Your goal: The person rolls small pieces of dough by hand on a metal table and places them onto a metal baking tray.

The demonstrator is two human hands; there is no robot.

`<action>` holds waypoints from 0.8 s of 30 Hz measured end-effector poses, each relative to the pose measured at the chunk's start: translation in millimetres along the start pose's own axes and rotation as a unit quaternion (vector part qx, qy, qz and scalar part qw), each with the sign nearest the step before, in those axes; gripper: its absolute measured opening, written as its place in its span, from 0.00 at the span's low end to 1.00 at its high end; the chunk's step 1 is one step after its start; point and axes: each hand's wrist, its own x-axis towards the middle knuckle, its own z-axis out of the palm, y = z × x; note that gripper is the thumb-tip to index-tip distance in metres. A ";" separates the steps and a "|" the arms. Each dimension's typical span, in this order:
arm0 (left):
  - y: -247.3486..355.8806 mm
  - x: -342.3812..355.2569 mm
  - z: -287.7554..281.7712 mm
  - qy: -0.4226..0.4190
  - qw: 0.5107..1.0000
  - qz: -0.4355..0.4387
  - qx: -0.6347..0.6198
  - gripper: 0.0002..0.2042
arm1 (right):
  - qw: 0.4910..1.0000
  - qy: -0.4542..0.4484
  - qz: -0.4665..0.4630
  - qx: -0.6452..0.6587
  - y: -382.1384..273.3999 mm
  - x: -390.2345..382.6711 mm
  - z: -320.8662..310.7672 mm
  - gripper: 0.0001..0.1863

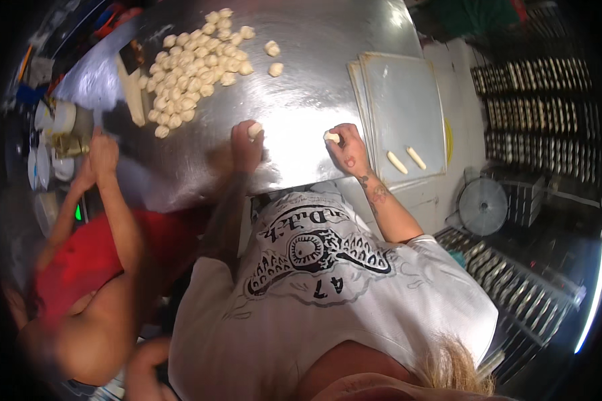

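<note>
Over the near part of a shiny metal table (301, 67), my left hand (246, 144) is closed around a small pale ball of dough (255, 130). My right hand (346, 144) pinches another dough ball (332, 137) between thumb and fingers. The two hands are apart, with bare metal between them. A large heap of dough balls (197, 63) lies beyond my left hand, and two single dough balls (275, 69) sit just right of it. To the right of my right hand, two rolled dough sticks (396, 162) rest on a flat metal tray (408, 100).
A co-worker in red (93, 260) stands close on my left, hands together at the table's edge. A pale wooden strip (132, 93) lies left of the heap. On the right are a round fan (483, 206) and racks of filled trays (535, 107).
</note>
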 end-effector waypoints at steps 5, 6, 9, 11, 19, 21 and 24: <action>8.6 -36.1 -12.1 -0.057 0.994 -0.015 0.089 0.18 | 0.968 -0.018 -0.252 0.003 48.2 -6.9 5.7 0.21; 5.6 -42.9 -13.4 -0.062 0.994 -0.033 0.083 0.19 | 0.977 0.003 -0.209 -0.046 40.0 -13.1 11.9 0.27; 8.2 -44.7 -18.1 -0.093 0.987 -0.064 0.112 0.24 | 0.993 0.048 -0.102 0.036 30.5 -35.0 -45.1 0.29; 16.8 -49.5 -13.9 -0.091 0.988 -0.055 0.110 0.26 | 0.987 0.149 -0.061 -0.004 80.4 -54.7 -67.0 0.28; 22.4 -61.1 2.2 -0.052 0.986 -0.087 0.130 0.32 | 0.962 0.196 -0.006 -0.192 155.3 -97.3 -105.9 0.27; 16.5 -61.4 1.7 -0.042 0.986 -0.062 0.150 0.32 | 0.962 0.191 -0.007 -0.196 150.6 -92.6 -105.2 0.27; 13.7 -60.7 -1.9 -0.042 0.984 -0.045 0.168 0.32 | 0.964 0.200 -0.027 -0.172 147.6 -88.5 -102.6 0.23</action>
